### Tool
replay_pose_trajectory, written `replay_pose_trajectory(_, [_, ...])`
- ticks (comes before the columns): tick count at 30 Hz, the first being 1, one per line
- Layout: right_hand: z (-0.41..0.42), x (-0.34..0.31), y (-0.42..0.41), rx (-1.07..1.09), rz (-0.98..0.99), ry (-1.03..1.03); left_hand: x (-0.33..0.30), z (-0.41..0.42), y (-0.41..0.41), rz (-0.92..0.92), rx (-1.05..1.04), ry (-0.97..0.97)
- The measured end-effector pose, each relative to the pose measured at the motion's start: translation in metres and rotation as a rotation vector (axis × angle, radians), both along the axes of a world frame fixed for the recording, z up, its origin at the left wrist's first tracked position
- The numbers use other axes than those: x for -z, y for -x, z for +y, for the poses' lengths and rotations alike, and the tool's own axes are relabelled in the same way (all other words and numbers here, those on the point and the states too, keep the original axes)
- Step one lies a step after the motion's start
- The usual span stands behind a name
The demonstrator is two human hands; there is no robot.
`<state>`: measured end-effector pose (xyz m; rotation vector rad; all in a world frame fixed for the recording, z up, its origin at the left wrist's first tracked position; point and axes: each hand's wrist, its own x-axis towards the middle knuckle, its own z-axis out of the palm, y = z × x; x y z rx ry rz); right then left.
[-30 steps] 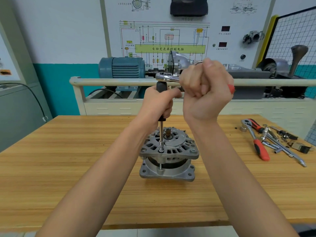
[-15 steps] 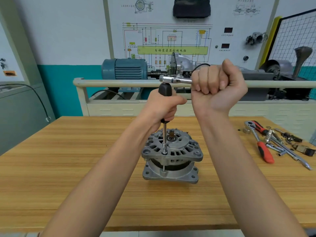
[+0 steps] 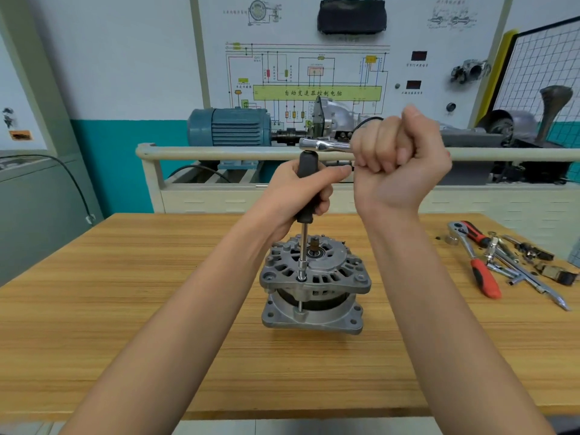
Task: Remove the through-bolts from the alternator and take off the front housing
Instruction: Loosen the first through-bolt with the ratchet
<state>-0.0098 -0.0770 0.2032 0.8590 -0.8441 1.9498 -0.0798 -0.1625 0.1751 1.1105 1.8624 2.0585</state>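
A grey alternator [image 3: 315, 284] stands upright on the wooden table [image 3: 125, 309], front housing [image 3: 332, 268] on top. A long socket extension [image 3: 303, 252] stands vertically on a through-bolt [image 3: 300, 304] at the housing's left rim. My left hand [image 3: 301, 193] grips the extension's black handle [image 3: 307, 171]. A chrome ratchet [image 3: 323, 144] sits on top of that handle, pointing right. My right hand [image 3: 398, 171] is fisted around the ratchet's handle, which is hidden inside the fist.
Loose tools lie at the table's right: a red-handled ratchet [image 3: 483, 274], chrome bars [image 3: 533, 281] and small parts. Behind the table runs a cream rail [image 3: 219, 152] with a blue motor [image 3: 232, 127] and a wiring-diagram board [image 3: 314, 73].
My right hand has swung the ratchet handle to the right, away from over the left hand. The left hand stays on the extension handle, and the alternator has not moved.
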Motion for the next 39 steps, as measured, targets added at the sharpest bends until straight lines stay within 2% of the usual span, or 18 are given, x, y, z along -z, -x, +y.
replay_pose_trajectory(4, [0.02, -0.002, 0.01, -0.393, -0.143, 0.273, -0.005, 0.0, 0.0, -0.076, 0.057, -0.06])
replay_pose_trajectory(7, [0.022, 0.0, 0.014, -0.469, -0.122, 0.333, -0.004, 0.001, -0.002, -0.103, 0.104, 0.006])
replay_pose_trajectory(9, [0.018, 0.001, 0.01, -0.39, -0.105, 0.271, -0.004, 0.002, -0.001, -0.124, 0.075, -0.007])
replay_pose_trajectory(12, [0.004, 0.002, 0.005, -0.154, -0.042, 0.102, -0.004, 0.008, -0.003, -0.15, -0.024, -0.036])
replay_pose_trajectory(17, [-0.029, 0.009, 0.004, 0.429, 0.095, -0.164, -0.005, 0.014, -0.009, -0.146, -0.229, -0.053])
replay_pose_trajectory(19, [-0.033, 0.011, 0.003, 0.476, 0.115, -0.192, -0.004, 0.014, -0.01, -0.126, -0.266, -0.065])
replay_pose_trajectory(21, [-0.026, 0.009, 0.003, 0.345, 0.111, -0.151, -0.002, 0.012, -0.008, -0.117, -0.226, -0.074])
replay_pose_trajectory(23, [-0.014, 0.005, 0.004, 0.125, 0.074, -0.076, -0.001, 0.007, -0.006, -0.103, -0.15, -0.061])
replay_pose_trajectory(27, [0.014, -0.001, 0.008, -0.298, -0.088, 0.177, -0.004, -0.002, -0.002, -0.104, 0.047, -0.074])
replay_pose_trajectory(30, [0.024, -0.001, 0.013, -0.474, -0.139, 0.307, -0.006, -0.001, -0.003, -0.14, 0.131, -0.023])
replay_pose_trajectory(34, [0.024, 0.002, 0.011, -0.452, -0.115, 0.309, -0.003, 0.005, -0.005, -0.158, 0.091, 0.003])
replay_pose_trajectory(39, [0.004, 0.004, 0.002, -0.146, -0.015, 0.072, -0.003, 0.012, -0.007, -0.188, -0.112, -0.063])
